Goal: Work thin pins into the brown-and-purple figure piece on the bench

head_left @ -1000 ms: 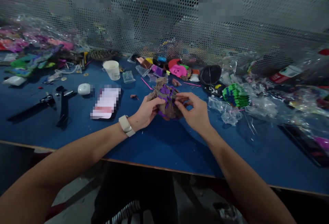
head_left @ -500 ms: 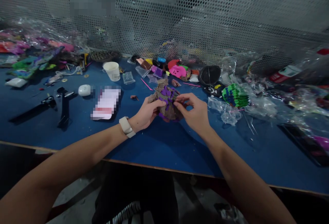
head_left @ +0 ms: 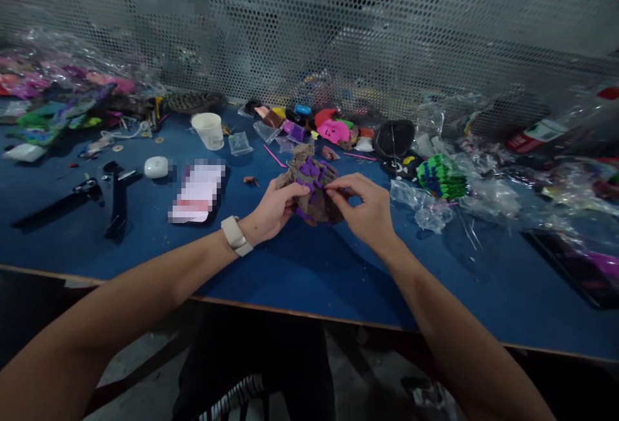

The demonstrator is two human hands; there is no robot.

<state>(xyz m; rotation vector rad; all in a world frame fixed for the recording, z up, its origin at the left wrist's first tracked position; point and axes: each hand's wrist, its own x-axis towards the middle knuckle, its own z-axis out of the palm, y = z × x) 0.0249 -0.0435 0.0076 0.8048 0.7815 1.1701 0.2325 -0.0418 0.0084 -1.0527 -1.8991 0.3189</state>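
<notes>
A lumpy brown figure studded with purple pieces (head_left: pixel 310 184) sits between my hands above the blue table (head_left: pixel 309 273). My left hand (head_left: pixel 273 209), with a pale watch on the wrist, is wrapped round its left side. My right hand (head_left: pixel 367 209) pinches at its right side with thumb and forefinger closed. A similar green and blue figure (head_left: pixel 441 176) lies further right on the table, apart from both hands.
A white paper cup (head_left: pixel 209 131), a small white case (head_left: pixel 156 167), a black tool (head_left: pixel 116 195), a blurred card (head_left: pixel 197 193), pink and coloured pieces (head_left: pixel 333 129), and crumpled clear bags (head_left: pixel 483 195) surround the work spot. A perforated metal screen (head_left: pixel 338 28) backs the table.
Nothing much has moved. My hands stay on the brown and purple figure, with the right fingers shifting slightly on its right side.
</notes>
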